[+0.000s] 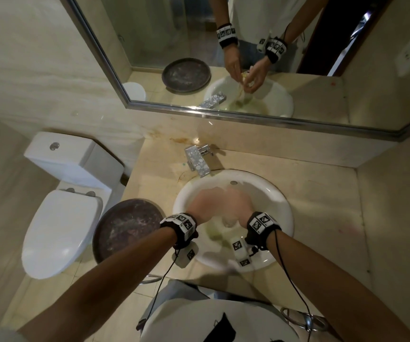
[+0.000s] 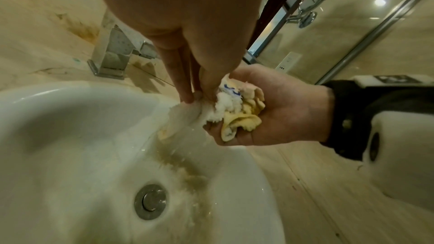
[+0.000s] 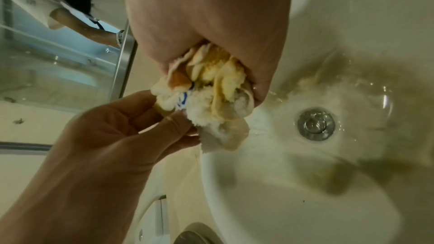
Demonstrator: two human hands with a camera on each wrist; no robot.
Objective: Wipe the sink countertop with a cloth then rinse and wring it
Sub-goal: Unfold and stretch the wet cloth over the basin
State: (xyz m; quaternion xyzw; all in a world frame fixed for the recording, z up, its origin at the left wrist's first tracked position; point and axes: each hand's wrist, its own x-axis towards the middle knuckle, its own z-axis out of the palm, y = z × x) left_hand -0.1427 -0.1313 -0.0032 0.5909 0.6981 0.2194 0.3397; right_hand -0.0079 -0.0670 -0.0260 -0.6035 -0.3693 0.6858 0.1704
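Note:
Both my hands meet over the white sink basin [image 1: 281, 196]. A wet cloth [image 2: 237, 112], white terry with yellow folds and a blue mark, is bunched between them. My right hand [image 2: 277, 110] cups and grips the bunched part [image 3: 218, 81]. My left hand [image 2: 195, 97] pinches a white corner of the cloth between thumb and fingertips [image 3: 173, 118]. In the head view my left hand [image 1: 205, 204] and right hand [image 1: 238, 206] hide the cloth. Murky yellowish water lies in the basin round the metal drain [image 2: 150, 201]. Behind the basin stands the square chrome faucet [image 1: 197, 161].
Beige marble countertop [image 1: 322, 201] surrounds the basin. A dark round tray [image 1: 127, 228] lies on the counter's left end, beside a white toilet [image 1: 61, 230]. A mirror [image 1: 223, 58] covers the wall behind the faucet. A chrome towel ring [image 1: 305, 322] hangs below the counter's front edge.

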